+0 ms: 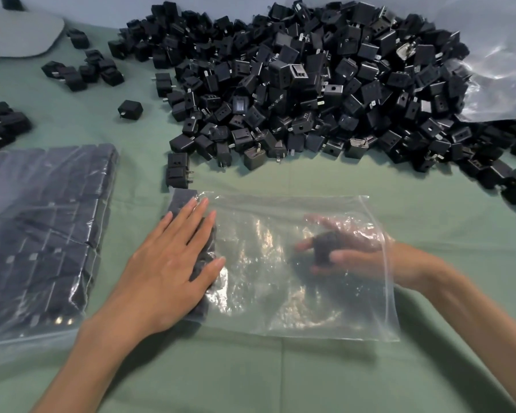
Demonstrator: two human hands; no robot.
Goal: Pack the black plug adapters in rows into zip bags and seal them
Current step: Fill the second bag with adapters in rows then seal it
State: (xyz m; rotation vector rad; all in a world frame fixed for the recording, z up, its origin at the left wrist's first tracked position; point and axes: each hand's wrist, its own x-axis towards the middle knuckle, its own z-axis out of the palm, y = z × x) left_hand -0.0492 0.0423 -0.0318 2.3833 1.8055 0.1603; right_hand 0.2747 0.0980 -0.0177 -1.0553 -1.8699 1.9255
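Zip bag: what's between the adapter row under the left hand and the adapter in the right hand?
Bare in the head view: only empty clear zip bag over green tablecloth separates row and held adapter.

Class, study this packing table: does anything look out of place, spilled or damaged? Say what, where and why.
Nothing looks damaged. Some adapters lie apart from the main heap: a lone adapter lies by itself on the green cloth, and a loose cluster sits further back left.
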